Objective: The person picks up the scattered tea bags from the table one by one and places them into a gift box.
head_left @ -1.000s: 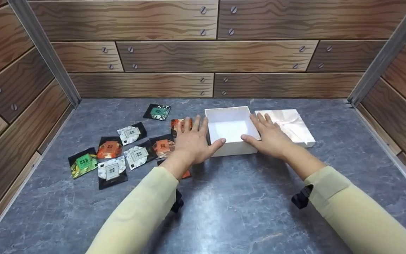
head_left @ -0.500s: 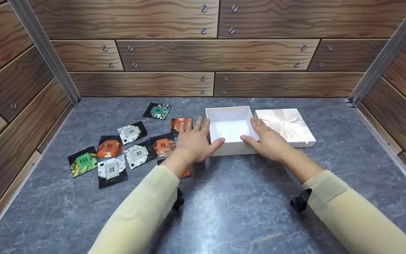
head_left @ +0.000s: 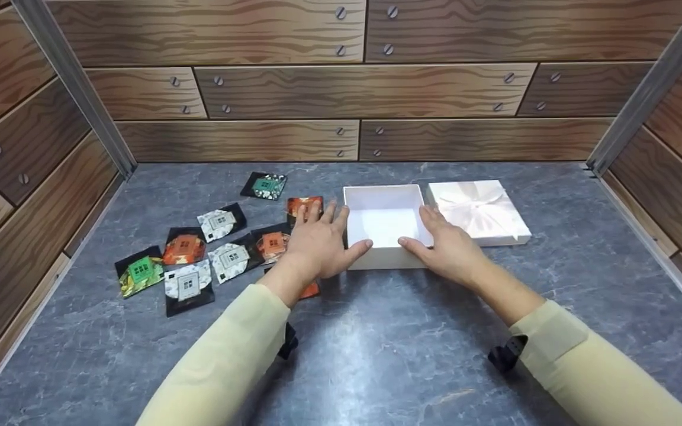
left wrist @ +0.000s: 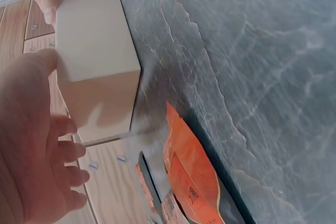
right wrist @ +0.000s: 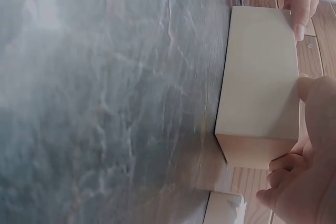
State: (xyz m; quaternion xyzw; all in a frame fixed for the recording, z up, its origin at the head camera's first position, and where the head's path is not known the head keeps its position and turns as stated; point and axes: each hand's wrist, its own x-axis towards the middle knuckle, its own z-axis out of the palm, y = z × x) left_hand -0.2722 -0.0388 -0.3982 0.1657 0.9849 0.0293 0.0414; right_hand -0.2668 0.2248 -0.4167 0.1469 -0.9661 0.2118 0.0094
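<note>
A white box (head_left: 385, 258) without its lid stands upright on the table, its bare white inside showing in the head view. At its left side is my left hand (head_left: 320, 242), fingers straight and spread, thumb near the front rim. In the left wrist view those fingers stand apart from the box's side wall (left wrist: 102, 111). My right hand (head_left: 450, 248) lies along the right side, fingers against the wall and thumb at the front rim. The white lid (head_left: 477, 213), with a pale ribbon bow, lies just right of the box.
Several flat square packets lie to the left, including a green one (head_left: 141, 272), a white one (head_left: 188, 287) and a dark green one (head_left: 265, 186) farther back. An orange packet (left wrist: 191, 177) lies close by the left hand. Wood-patterned walls (head_left: 347, 89) enclose the table.
The box has shifted slightly toward me and turned a little, so its front now sits squarer. Both hands have moved along with it, slightly nearer to me. Lid and packets stay put.
</note>
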